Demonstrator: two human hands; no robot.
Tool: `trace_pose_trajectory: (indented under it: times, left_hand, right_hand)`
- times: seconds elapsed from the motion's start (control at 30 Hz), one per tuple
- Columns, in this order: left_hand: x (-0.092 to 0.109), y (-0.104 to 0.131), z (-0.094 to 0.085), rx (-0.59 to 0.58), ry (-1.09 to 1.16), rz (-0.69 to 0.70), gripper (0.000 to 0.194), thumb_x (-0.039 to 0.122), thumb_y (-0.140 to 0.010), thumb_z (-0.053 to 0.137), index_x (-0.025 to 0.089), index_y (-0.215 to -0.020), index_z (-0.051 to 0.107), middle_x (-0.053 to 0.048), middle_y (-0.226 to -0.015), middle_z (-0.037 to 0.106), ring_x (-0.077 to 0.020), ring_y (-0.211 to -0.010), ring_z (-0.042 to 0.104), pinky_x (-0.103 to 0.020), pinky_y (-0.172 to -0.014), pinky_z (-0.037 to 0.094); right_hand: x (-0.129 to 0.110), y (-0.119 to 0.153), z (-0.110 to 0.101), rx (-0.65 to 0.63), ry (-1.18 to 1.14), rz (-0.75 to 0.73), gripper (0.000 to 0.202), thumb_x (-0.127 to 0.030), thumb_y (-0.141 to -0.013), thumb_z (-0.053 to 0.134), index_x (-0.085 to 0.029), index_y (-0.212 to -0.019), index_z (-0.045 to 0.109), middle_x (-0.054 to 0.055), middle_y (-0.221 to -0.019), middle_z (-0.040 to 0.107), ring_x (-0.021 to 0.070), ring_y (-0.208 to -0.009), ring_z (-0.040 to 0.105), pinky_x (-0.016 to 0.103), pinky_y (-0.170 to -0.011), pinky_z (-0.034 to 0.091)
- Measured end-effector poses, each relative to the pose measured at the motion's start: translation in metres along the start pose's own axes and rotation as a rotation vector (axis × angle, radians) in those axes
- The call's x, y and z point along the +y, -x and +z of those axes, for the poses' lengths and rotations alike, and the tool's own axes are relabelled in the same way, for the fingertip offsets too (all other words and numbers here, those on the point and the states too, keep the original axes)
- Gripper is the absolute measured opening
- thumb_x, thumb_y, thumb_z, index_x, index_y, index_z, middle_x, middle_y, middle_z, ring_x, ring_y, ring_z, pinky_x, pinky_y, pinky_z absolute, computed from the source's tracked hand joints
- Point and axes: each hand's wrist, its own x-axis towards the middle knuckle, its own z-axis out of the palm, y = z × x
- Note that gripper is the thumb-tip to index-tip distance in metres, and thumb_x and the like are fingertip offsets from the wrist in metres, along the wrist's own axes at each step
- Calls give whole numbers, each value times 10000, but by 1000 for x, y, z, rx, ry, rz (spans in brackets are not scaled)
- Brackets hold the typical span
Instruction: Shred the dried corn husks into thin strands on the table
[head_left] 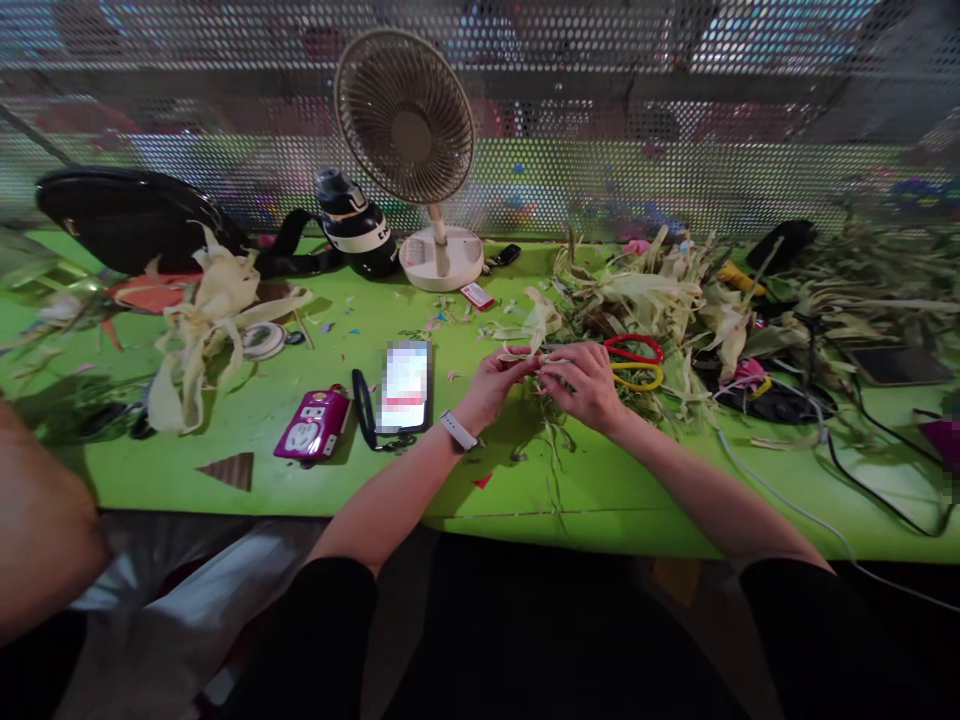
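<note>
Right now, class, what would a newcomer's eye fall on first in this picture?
Probably the round fan, standing at the back of the bright green table. Next, the left hand and right hand, close together at a pale husk. Then the lit phone, lying left of them.

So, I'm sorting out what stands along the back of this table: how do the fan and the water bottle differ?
The fan is taller than the water bottle.
The fan is pale, while the bottle is black with a white band.
The fan has a broad round head on a thin stem; the bottle is one compact body.
Both stand on the green table.
</note>
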Motion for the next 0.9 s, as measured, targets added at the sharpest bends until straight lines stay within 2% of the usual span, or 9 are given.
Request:
trace_pose_trajectory:
  times: [0.07, 0.17, 0.27, 0.37, 0.5, 0.6, 0.73, 0.9]
  left_hand:
    - [4, 2, 2, -4, -16, 17, 248, 223, -598, 862, 169, -796, 722, 3, -729, 713, -109, -693, 629, -276, -741, 466]
    - [7, 3, 4, -22, -40, 14, 205, 200, -606, 853, 178, -779, 746, -8, -744, 721, -124, -736, 647, -303, -818, 483]
    - [6, 3, 4, -28, -72, 28, 189, 208, -604, 852, 194, -768, 759, -15, -787, 737, -132, -783, 653, -313, -862, 484]
    - [5, 3, 4, -32, -95, 48, 185, 225, -622, 842, 209, -789, 764, -16, -804, 738, -139, -817, 652, -317, -875, 485]
    - [5, 3, 3, -25, -83, 44, 250, 233, -626, 836, 193, -856, 746, -11, -808, 726, -127, -809, 639, -303, -852, 483]
    - [7, 3, 3, -27, -61, 56, 338, 219, -622, 832, 178, -935, 710, 3, -797, 705, -107, -782, 620, -275, -821, 478]
    - [8, 4, 4, -27, -54, 96, 282, 165, -641, 803, 169, -881, 656, 32, -741, 641, -78, -729, 583, -229, -762, 463]
    - [8, 5, 4, 7, -20, 30, 251, 140, -654, 761, 171, -860, 621, 23, -784, 636, -83, -712, 590, -221, -668, 460]
  right_hand:
    - [2, 0, 2, -13, -49, 103, 48, -254, -889, 605, -234, -907, 645, 59, -1022, 713, 226, -995, 623, 414, -871, 453]
    - [5, 1, 5, -66, -133, 221, 63, -255, -908, 565, -229, -902, 622, 62, -1014, 725, 222, -963, 656, 457, -946, 459]
    - [6, 1, 7, -91, -201, 286, 70, -259, -915, 556, -220, -911, 614, 66, -956, 723, 210, -905, 666, 417, -876, 505]
    - [4, 0, 6, -52, -276, 328, 85, -254, -918, 553, -204, -907, 621, 86, -945, 688, 199, -884, 650, 357, -780, 534]
    - [2, -2, 3, -4, -304, 375, 101, -264, -914, 560, -196, -878, 627, 75, -896, 639, 176, -816, 615, 318, -699, 532]
    - [1, -3, 2, -24, -308, 420, 109, -280, -907, 570, -201, -862, 631, 48, -851, 643, 163, -760, 609, 308, -676, 522]
    - [-1, -2, 3, -93, -414, 483, 118, -301, -907, 566, -207, -877, 630, 12, -782, 669, 140, -679, 616, 277, -635, 512]
    - [-1, 0, 5, -90, -470, 529, 137, -325, -909, 554, -207, -867, 612, 11, -768, 671, 136, -665, 630, 269, -624, 520]
